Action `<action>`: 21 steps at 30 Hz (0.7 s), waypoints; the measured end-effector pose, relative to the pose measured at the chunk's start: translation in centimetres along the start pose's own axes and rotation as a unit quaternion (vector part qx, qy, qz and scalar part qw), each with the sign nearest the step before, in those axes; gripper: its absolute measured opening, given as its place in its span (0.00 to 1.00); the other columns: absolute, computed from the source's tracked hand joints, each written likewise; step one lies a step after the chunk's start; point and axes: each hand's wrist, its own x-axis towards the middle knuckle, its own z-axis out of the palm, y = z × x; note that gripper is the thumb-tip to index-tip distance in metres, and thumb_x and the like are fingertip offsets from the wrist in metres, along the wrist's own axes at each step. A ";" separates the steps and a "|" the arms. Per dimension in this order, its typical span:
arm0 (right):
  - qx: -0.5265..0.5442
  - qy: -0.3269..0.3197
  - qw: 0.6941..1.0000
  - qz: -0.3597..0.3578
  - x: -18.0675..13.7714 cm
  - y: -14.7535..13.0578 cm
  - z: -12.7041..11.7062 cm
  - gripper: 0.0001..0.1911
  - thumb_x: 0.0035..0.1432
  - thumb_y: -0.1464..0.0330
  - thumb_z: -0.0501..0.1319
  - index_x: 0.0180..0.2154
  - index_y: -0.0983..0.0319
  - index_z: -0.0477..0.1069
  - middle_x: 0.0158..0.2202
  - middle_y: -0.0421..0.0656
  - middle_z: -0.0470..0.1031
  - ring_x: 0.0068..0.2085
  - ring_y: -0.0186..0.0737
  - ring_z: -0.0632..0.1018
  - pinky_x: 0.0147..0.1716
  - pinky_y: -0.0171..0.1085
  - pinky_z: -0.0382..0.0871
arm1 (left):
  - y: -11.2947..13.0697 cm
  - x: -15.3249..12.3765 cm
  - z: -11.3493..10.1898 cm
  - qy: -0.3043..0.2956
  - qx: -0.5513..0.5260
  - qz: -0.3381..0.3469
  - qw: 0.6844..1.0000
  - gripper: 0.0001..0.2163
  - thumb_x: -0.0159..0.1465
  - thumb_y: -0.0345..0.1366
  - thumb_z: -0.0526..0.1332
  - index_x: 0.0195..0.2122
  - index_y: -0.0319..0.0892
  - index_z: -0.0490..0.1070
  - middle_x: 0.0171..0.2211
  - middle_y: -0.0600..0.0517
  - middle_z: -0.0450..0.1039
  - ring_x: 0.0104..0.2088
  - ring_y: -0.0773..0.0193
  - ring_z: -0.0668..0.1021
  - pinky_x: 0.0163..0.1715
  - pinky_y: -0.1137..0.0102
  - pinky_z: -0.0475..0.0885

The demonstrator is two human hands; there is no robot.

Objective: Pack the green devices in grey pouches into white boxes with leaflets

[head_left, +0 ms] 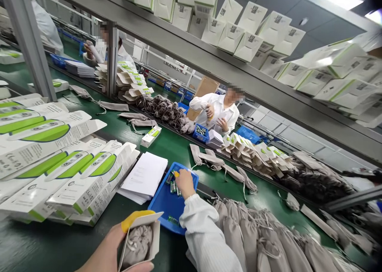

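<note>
Open-ended white carton (pixel 155 240) in left hand (pixel 109 244), clasped between digits wrapped around its sides, gathered grey pouch (pixel 139 242) inside. Ahead and right of left hand, right hand (pixel 185 183) over blue tray (pixel 162 202), fingertips down among green batteries (pixel 172 187); cannot tell whether pinching one. Left of right hand, stacked white papers (pixel 146 174); farther left, printed cartons (pixel 89 172), piled. Right of right hand, bunched grey pouches (pixel 235 226). Beyond right hand, across green bench (pixel 176 147), white-coated co-worker (pixel 221 104).

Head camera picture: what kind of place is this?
Probably a factory packing area. People in white work along a green worktop, matching printed boxes lie stacked on it, and the left hand holds an open box with a grey pouch inside.
</note>
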 end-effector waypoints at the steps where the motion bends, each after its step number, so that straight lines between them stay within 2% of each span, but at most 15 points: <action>1: -0.008 -0.003 1.000 0.009 0.4 -0.2 0.7 0.10 0.59 0.64 0.59 0.37 0.65 0.70 0.40 0.43 0.73 0.44 0.39 0.74 0.46 0.46 0.67 | -0.2 0.1 -0.2 -0.020 0.017 0.001 1.000 0.28 0.52 0.49 0.63 0.53 0.47 0.64 0.48 0.44 0.74 0.48 0.50 0.76 0.48 0.58 0.72; 4: -0.004 0.001 1.000 0.027 0.7 -0.2 1.4 0.09 0.58 0.65 0.60 0.36 0.65 0.71 0.42 0.44 0.73 0.47 0.41 0.73 0.49 0.48 0.65 | 0.8 0.3 -0.9 -0.044 0.032 0.000 0.999 0.28 0.53 0.48 0.63 0.54 0.46 0.62 0.51 0.43 0.71 0.51 0.50 0.74 0.50 0.59 0.71; 6: 0.028 0.015 0.999 0.031 0.1 0.0 0.8 0.08 0.58 0.65 0.60 0.34 0.65 0.71 0.39 0.43 0.73 0.45 0.40 0.74 0.48 0.48 0.66 | 2.4 0.4 -1.3 -0.017 0.005 -0.012 1.000 0.29 0.52 0.48 0.63 0.54 0.46 0.62 0.55 0.44 0.68 0.53 0.49 0.73 0.53 0.58 0.67; 8: 0.084 0.048 0.995 0.014 -1.4 0.1 -0.8 0.07 0.58 0.67 0.60 0.34 0.65 0.71 0.36 0.42 0.74 0.41 0.39 0.75 0.45 0.46 0.67 | 4.1 0.5 -1.5 0.031 -0.042 -0.042 0.998 0.27 0.50 0.48 0.64 0.50 0.45 0.65 0.53 0.45 0.70 0.49 0.49 0.75 0.53 0.57 0.67; 11: 0.194 0.117 0.971 -0.070 -5.7 -0.7 -4.1 0.07 0.57 0.69 0.56 0.37 0.63 0.71 0.37 0.45 0.74 0.40 0.38 0.74 0.41 0.40 0.68 | 5.7 1.0 -1.5 0.093 -0.085 -0.089 0.988 0.24 0.45 0.46 0.67 0.43 0.44 0.68 0.45 0.45 0.74 0.43 0.49 0.77 0.50 0.57 0.70; 13: 0.253 0.137 0.946 -0.151 -9.3 -1.6 -6.0 0.08 0.55 0.63 0.58 0.35 0.60 0.71 0.35 0.42 0.74 0.39 0.38 0.74 0.38 0.38 0.68 | 6.2 1.5 -1.4 0.075 -0.100 -0.081 0.989 0.25 0.43 0.40 0.69 0.43 0.43 0.67 0.42 0.47 0.75 0.42 0.50 0.77 0.47 0.59 0.72; 15: 0.292 0.122 0.900 -0.301 -12.4 -2.5 -6.9 0.03 0.52 0.66 0.62 0.32 0.55 0.71 0.30 0.36 0.75 0.34 0.36 0.73 0.37 0.38 0.66 | 6.4 2.0 -1.3 0.018 -0.147 -0.045 0.988 0.26 0.43 0.34 0.70 0.45 0.44 0.66 0.41 0.50 0.75 0.41 0.53 0.77 0.45 0.63 0.74; 17: 0.294 0.098 0.869 -0.387 -14.3 -3.1 -6.9 0.06 0.49 0.71 0.64 0.29 0.55 0.69 0.26 0.31 0.75 0.30 0.33 0.72 0.36 0.39 0.62 | 6.5 2.4 -1.2 -0.040 -0.212 -0.006 0.976 0.24 0.47 0.33 0.69 0.45 0.45 0.64 0.42 0.52 0.75 0.41 0.56 0.78 0.43 0.66 0.75; 19: 0.289 0.079 0.871 -0.390 -15.1 -3.3 -6.5 0.09 0.48 0.73 0.64 0.25 0.57 0.65 0.25 0.29 0.76 0.27 0.31 0.71 0.36 0.40 0.59 | 6.2 2.4 -1.2 -0.062 -0.252 0.022 0.966 0.22 0.52 0.34 0.68 0.47 0.47 0.63 0.44 0.52 0.74 0.42 0.58 0.78 0.43 0.67 0.75; 21: 0.284 0.072 0.880 -0.374 -15.1 -3.1 -6.2 0.09 0.49 0.73 0.63 0.24 0.58 0.62 0.24 0.29 0.74 0.26 0.31 0.69 0.36 0.41 0.58 | 5.5 2.3 -0.9 -0.057 -0.232 0.063 0.969 0.22 0.56 0.35 0.65 0.50 0.49 0.61 0.45 0.52 0.74 0.44 0.59 0.77 0.44 0.68 0.74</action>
